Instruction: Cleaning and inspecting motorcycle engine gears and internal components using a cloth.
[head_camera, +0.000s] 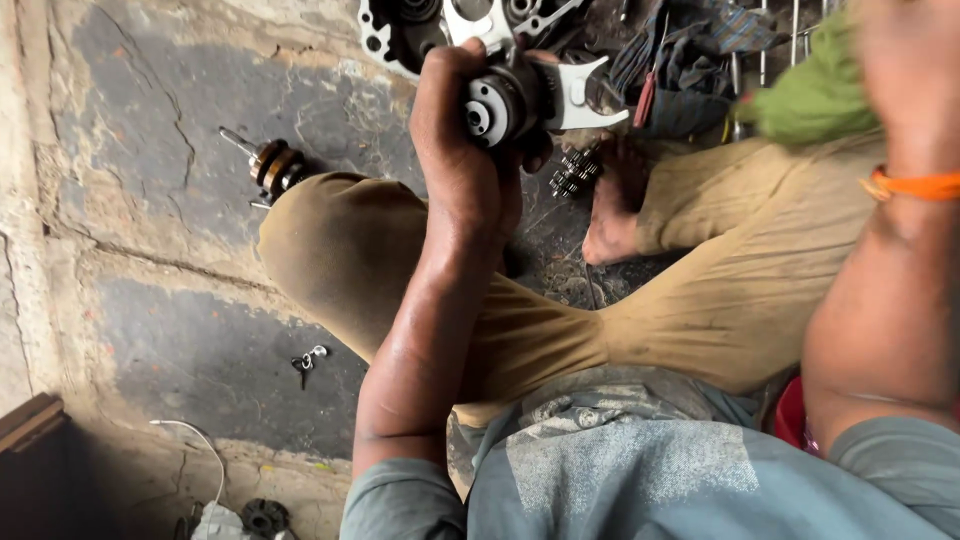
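My left hand (462, 150) grips a round metal engine part, a drum with a forked piece (530, 98) on it, held up over my bent knee. My right hand (905, 55) is raised at the top right, blurred, holding a green cloth (815, 100); an orange band (915, 185) circles that wrist. A gear cluster (575, 170) lies on the floor just beyond the held part, next to my bare foot (610, 215).
A metal engine casing (400, 30) lies on the floor at the top. A brass-coloured shaft part (272, 165) sits left of my knee. Small keys (307, 362) lie on the cracked stone floor. Rags and tools (690, 60) pile at the top right.
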